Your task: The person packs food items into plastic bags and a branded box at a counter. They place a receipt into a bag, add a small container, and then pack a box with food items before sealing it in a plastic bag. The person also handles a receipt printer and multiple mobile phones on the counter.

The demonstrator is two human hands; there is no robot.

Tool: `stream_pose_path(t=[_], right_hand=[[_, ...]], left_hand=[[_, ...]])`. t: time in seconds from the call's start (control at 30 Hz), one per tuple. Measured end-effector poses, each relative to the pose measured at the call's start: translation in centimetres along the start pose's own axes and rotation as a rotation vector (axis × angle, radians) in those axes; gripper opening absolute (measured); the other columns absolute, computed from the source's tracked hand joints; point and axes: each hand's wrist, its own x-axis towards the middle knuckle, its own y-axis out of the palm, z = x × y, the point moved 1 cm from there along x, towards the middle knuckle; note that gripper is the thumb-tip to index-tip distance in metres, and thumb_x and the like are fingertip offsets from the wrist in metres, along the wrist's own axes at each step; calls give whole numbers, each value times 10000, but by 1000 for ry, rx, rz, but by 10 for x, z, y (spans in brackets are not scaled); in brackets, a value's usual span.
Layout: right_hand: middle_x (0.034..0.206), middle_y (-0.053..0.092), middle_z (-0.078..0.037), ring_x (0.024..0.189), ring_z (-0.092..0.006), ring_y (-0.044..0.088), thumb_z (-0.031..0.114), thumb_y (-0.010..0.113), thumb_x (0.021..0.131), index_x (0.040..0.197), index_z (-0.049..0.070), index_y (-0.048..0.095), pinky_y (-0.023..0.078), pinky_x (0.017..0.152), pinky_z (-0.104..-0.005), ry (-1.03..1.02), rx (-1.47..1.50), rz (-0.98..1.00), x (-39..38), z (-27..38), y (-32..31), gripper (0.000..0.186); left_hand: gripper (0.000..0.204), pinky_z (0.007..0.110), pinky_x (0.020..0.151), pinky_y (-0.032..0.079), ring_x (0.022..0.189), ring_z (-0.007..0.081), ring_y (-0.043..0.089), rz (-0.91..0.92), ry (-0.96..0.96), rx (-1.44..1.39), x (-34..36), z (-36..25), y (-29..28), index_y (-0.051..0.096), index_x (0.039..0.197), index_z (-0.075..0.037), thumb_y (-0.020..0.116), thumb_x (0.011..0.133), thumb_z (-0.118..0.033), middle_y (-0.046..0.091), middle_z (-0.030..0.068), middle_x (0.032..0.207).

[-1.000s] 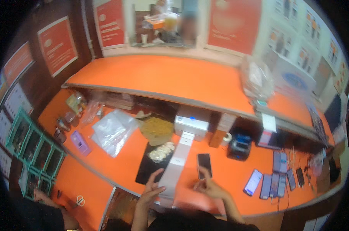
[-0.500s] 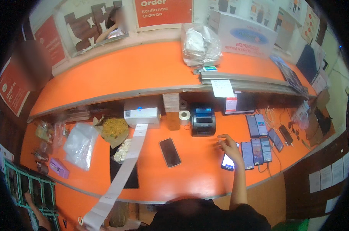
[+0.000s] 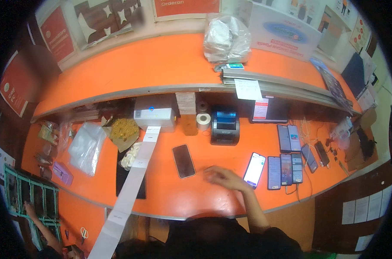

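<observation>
My right hand (image 3: 224, 178) is over the orange counter (image 3: 213, 200), fingers loosely bent and a little blurred, with nothing visible in them. It lies between a dark-screened phone (image 3: 184, 160) on its left and a phone with a lit white screen (image 3: 254, 170) on its right. From a white label printer (image 3: 155, 114) a long strip of white labels (image 3: 133, 179) runs down and leaves the picture at the lower edge. My left hand does not show. Under the strip lie a black flat pad (image 3: 137, 190) and a bag of white pieces (image 3: 130, 156).
Several more phones (image 3: 286, 169) with cables lie at the right. A black receipt printer (image 3: 225, 129) stands below the raised shelf (image 3: 118, 80). Leftward are clear plastic bags (image 3: 87, 146), yellow food on brown paper (image 3: 124, 129), a purple stapler-like object (image 3: 63, 173) and another person's hand (image 3: 29, 210) at a green rack.
My right hand has moved left, off the lit phone, toward the dark phone. The view has shifted slightly, and the person behind the wall opening no longer shows.
</observation>
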Motion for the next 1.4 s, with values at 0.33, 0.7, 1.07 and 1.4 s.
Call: stream_pose_path(t=[0.33,0.7,1.07,1.4], right_hand=[[1597,204,-151,1384,-299,388,537,370,1005,1555,54,131,268,1152,-461,-394,686,1311,13,56,200,770],[1476,409,-175,1298,-291,471,373,405,1049,1515,50,294,361,1080,-386,60,125,964,41,38,279,578],[1259,594,-148,1107,-218,621,454,470,1015,1399,24,474,527,849,-338,103,-694,1149,103,4,392,576],[816,699,-216,667,-266,721,540,473,982,1237,18,571,596,568,-364,620,-933,1449,145,35,499,590]], left_hand=[[597,399,1081,400,1221,270,567,243,16,174,-62,-21,-28,548,1325,-13,739,761,-70,570,173,1350],[593,402,1104,354,1277,290,489,399,154,88,-57,98,-13,580,1317,-91,668,737,-4,559,122,1355],[428,457,1007,428,1189,380,513,-330,-192,532,-139,203,-119,645,1185,-152,680,759,-127,540,172,1264],[368,484,916,471,1063,382,579,-481,-382,387,-178,229,-167,588,1224,-111,628,885,-248,552,186,1147]])
